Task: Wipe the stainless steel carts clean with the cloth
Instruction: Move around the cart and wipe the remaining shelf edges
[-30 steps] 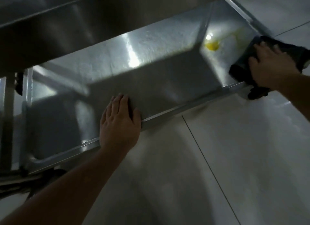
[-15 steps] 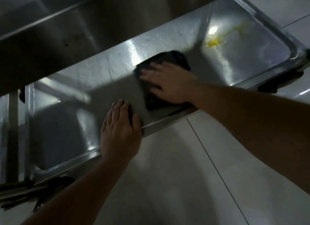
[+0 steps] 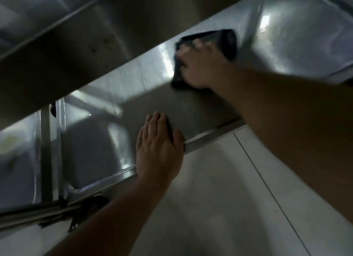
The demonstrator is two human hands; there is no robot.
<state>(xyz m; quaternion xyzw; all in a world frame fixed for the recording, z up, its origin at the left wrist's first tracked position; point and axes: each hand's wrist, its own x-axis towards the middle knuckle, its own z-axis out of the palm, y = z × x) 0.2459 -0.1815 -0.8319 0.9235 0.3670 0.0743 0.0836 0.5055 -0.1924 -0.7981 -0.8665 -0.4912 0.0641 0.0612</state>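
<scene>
The stainless steel cart's lower shelf (image 3: 122,84) runs slantwise across the view, under the dark underside of an upper shelf (image 3: 80,45). A dark cloth (image 3: 225,40) lies flat on the lower shelf near its middle. My right hand (image 3: 200,64) presses on the cloth with spread fingers; the image is blurred there. My left hand (image 3: 158,148) rests flat on the shelf's front rim (image 3: 210,137), fingers straight, holding nothing.
A cart upright (image 3: 45,150) and a dark caster (image 3: 91,204) stand at the lower left corner. Pale floor tiles (image 3: 219,208) with a grout line fill the lower right. The shelf's right end (image 3: 305,36) gleams with reflections.
My right hand slid the cloth from the shelf's right end to the middle, then back a little to the right and away. The left hand stayed on the rim.
</scene>
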